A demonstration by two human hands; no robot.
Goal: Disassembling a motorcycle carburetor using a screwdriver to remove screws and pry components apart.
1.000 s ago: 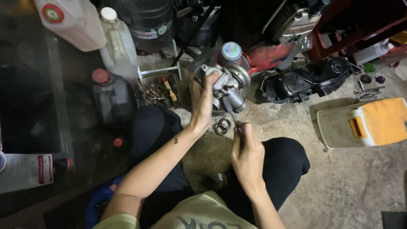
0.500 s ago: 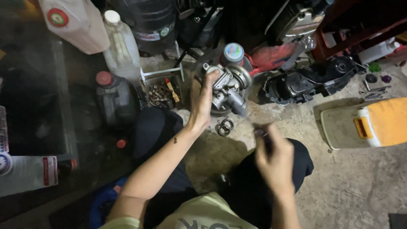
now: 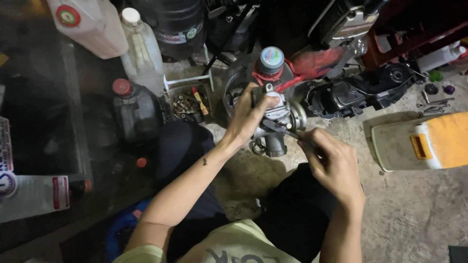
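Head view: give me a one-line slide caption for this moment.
Left hand grips a metal carburetor above the concrete floor while the right hand brings a slim tool to its side.

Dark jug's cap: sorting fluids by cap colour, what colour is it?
Red, on the dark jug left of the left hand; head view.

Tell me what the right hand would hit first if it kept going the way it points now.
The right hand points up and left, its tool tip at the metal carburetor that the left hand holds. It would most likely meet the carburetor body first, though depth is hard to judge from above.
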